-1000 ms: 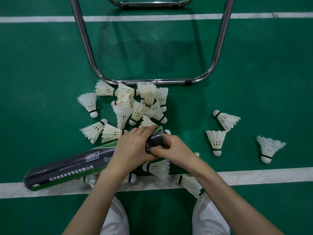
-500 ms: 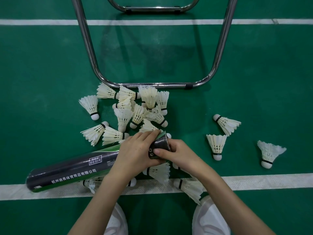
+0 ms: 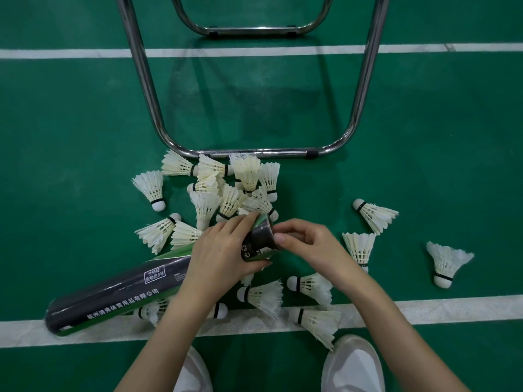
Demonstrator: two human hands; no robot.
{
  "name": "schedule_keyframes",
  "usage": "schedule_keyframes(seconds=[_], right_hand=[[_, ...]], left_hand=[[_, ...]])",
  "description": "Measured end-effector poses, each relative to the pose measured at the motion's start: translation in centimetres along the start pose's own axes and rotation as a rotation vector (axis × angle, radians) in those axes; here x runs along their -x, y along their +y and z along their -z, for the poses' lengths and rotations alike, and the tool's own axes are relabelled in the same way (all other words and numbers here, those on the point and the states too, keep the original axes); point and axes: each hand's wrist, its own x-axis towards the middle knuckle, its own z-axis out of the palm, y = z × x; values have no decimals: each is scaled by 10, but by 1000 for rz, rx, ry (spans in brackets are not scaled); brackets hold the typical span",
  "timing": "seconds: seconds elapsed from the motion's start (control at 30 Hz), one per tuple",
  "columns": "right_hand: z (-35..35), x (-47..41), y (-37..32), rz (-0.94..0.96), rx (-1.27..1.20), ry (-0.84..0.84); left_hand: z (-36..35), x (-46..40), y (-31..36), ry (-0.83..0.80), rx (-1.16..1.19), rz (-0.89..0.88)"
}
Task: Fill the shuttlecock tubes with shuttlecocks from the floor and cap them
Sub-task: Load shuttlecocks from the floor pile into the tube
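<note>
A long black and green shuttlecock tube [image 3: 119,295] lies slanted, its open end raised toward the middle. My left hand [image 3: 220,256] grips the tube just behind that end. My right hand [image 3: 308,244] sits at the mouth with curled fingers and its thumb tip on the rim. What lies between those fingers is hidden. Several white feather shuttlecocks are piled [image 3: 246,174] on the green floor just beyond the hands. Others lie under the tube and near my feet [image 3: 263,295].
A chrome chair frame [image 3: 254,154] stands right behind the pile. Loose shuttlecocks lie to the right [image 3: 376,215], [image 3: 447,261]. A white court line [image 3: 452,306] crosses the floor in front of my white shoes [image 3: 353,363].
My right hand has drawn slightly to the right, from over the tube's end to its rim. My left hand keeps its grip on the tube.
</note>
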Motion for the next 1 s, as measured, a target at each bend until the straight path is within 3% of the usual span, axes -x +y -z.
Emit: schedule_keyframes(seconds=[0.37,1.0], right_hand=[[27,4,-47,158,88,101],[36,48,-194,519,132,202]], left_hand=[[59,-19,14,90,12,18],[209,-46,66,285,82,-97]])
